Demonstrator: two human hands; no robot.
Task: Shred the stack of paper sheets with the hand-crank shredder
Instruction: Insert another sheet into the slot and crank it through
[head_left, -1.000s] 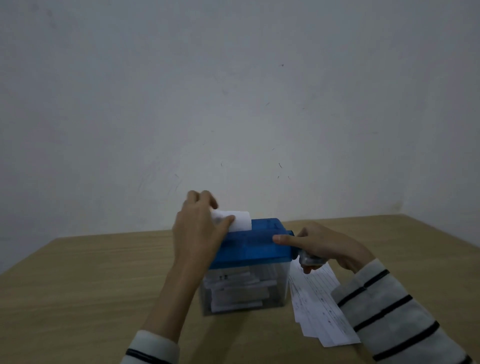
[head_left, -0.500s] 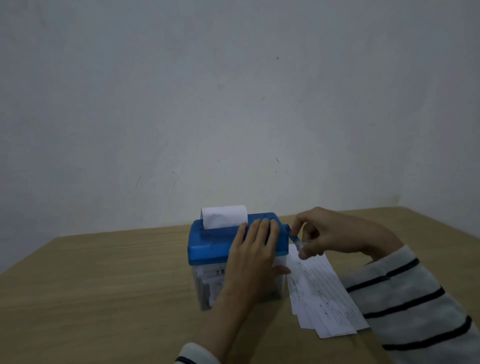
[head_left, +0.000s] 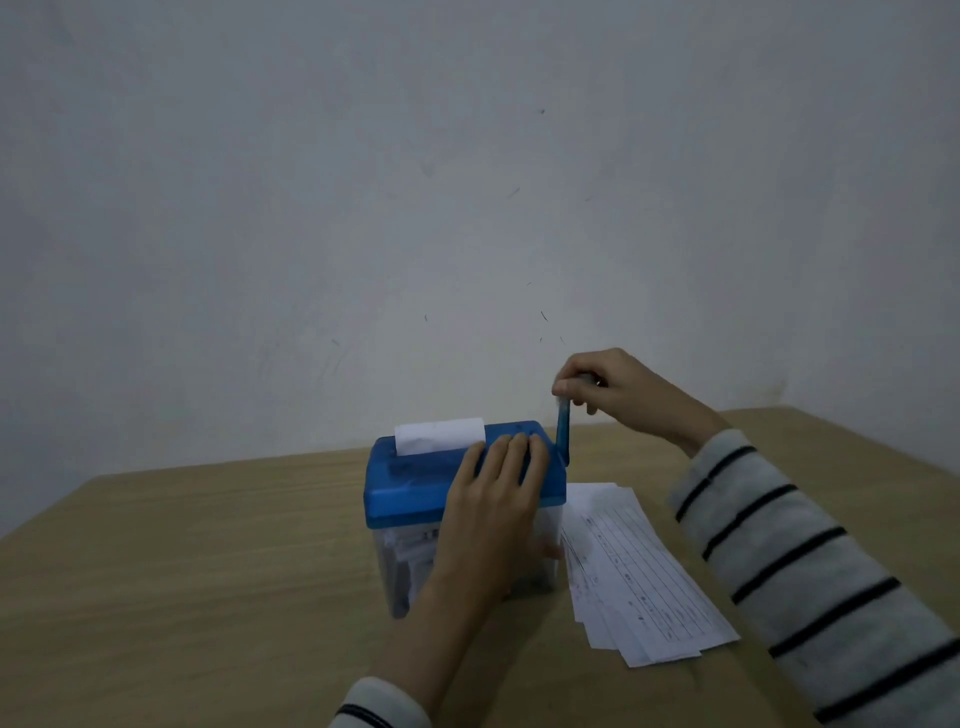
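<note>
- Behind everything stands a pale grey wall (head_left: 363, 182), marked here and there with small dark scuffs, filling the upper part of the head view.
- Below it a light wooden table (head_left: 182, 571) stretches across the frame and bears all the task's things.
- Near the table's middle sits the hand-crank shredder (head_left: 415, 483), a blue lid on a clear bin; white strips and scraps of paper show through the bin's wall.
- On the right a striped sleeve (head_left: 810, 561), pale with dark bands, runs from the lower right corner up towards the crank.
- Just right of the shredder lies the stack of paper sheets (head_left: 639, 566), flat on the table, fanned a little, the top sheet ruled with printed lines; its near-left edge is close beside the bin.
- Flat over the lid's right part rests the left hand (head_left: 498, 493), fingers straight and close together, pressing down on the blue top, thumb hidden at the bin's side.
- Above the lid's right end the right hand (head_left: 618, 384) is curled round the knob of the crank handle (head_left: 563, 431), which stands nearly upright.
- From the slot at the lid's back rises one paper sheet (head_left: 439, 435), white, its upper part sticking up, just left of the left hand's fingertips.
</note>
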